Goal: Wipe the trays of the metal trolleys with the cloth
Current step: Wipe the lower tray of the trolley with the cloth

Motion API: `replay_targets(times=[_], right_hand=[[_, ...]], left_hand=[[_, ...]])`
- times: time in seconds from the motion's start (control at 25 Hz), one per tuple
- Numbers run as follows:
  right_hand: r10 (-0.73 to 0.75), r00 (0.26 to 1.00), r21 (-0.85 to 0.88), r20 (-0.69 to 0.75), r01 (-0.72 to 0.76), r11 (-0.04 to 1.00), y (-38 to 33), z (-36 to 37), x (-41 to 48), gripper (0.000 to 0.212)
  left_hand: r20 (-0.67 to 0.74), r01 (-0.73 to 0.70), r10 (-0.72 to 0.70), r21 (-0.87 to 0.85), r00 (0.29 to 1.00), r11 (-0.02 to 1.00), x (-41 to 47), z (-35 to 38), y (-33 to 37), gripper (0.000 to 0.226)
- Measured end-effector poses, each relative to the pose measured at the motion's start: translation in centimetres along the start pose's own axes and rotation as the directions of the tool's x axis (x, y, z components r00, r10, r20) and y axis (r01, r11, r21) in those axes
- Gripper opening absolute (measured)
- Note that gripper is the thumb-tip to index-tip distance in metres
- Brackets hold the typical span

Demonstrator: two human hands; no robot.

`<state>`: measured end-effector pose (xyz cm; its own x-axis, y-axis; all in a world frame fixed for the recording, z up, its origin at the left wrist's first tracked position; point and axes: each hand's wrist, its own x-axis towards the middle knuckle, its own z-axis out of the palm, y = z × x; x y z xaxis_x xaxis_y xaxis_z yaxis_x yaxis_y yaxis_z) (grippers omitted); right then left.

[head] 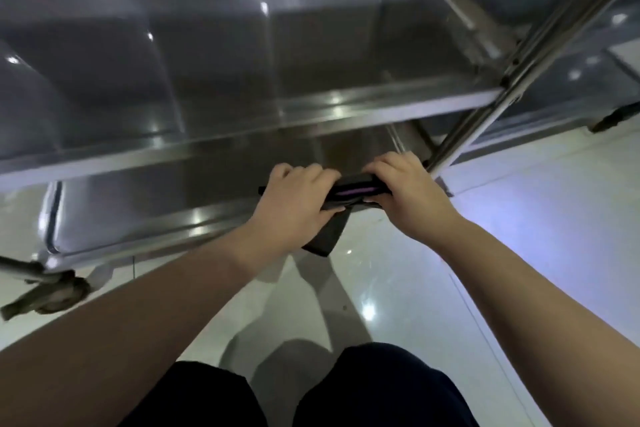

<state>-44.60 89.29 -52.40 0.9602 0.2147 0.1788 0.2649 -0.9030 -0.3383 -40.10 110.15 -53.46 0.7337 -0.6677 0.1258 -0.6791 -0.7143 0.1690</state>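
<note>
While both hands grip cloth [349, 189], left hand [298, 201], right hand [408, 191]

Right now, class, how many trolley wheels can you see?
2. Left wheel under the near corner of the trolley; right wheel at the picture's right edge. Others may be hidden.

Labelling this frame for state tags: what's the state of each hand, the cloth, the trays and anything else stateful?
left hand: grips the cloth's left end, fingers curled.
right hand: grips the cloth's right end, fingers curled.
cloth: dark, folded, held between both hands, one corner hanging down.
lower tray: shiny; the cloth is at its near edge, contact unclear.
upper tray: shiny, untouched by either hand.
caster: on the floor.
</note>
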Motion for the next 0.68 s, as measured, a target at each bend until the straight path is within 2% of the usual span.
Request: replay_targets(times=[0.12,0.2,0.28,0.36,0.44,0.48,0.56,0.6,0.68], right_hand=[[0.062,0.996,0.009,0.065,-0.063,0.998,3.2,8.1,-1.0,0.031],[0.11,0.988,0.014,0.108,-0.112,0.994,5.2,12.1,-0.9,0.033],[0.112,0.985,0.033,0.132,-0.117,0.993,7.3,14.3,0.5,0.032],[0.193,0.973,0.043,0.128,-0.2,0.979,9.3,15.1,3.2,0.031],[0.361,0.922,-0.145,0.138,-0.341,0.929,10.7,16.1,6.7,0.038],[0.415,0.894,-0.247,0.166,-0.37,0.896,10.8,16.8,8.1,0.045],[0.396,0.882,-0.276,0.256,-0.326,0.904,9.7,19.1,9.4,0.055],[0.347,0.889,-0.254,0.298,-0.277,0.927,8.9,20.7,9.0,0.055],[0.276,0.91,-0.26,0.309,-0.198,0.945,8.2,23.3,7.7,0.053]], left_hand=[[0.172,0.17,-0.135,-0.206,0.976,0.964,0.1,7.6,-1.3,0.045],[0.237,0.222,-0.156,-0.283,0.959,0.933,0.1,11.2,-2.5,0.047],[0.221,0.225,-0.159,-0.319,0.962,0.921,1.0,13.7,-3.9,0.043],[0.135,0.226,-0.191,-0.327,0.972,0.918,3.5,15.2,-5.2,0.04],[0.089,0.285,-0.27,-0.296,0.959,0.912,7.0,16.7,-6.6,0.042],[0.13,0.383,-0.362,-0.238,0.923,0.892,8.3,17.4,-7.5,0.046],[0.202,0.606,-0.581,-0.086,0.788,0.791,8.9,19.2,-9.9,0.053],[0.197,0.667,-0.65,-0.027,0.734,0.745,8.2,20.0,-11.2,0.052],[0.188,0.679,-0.677,0.062,0.712,0.731,6.0,21.4,-13.0,0.05]])
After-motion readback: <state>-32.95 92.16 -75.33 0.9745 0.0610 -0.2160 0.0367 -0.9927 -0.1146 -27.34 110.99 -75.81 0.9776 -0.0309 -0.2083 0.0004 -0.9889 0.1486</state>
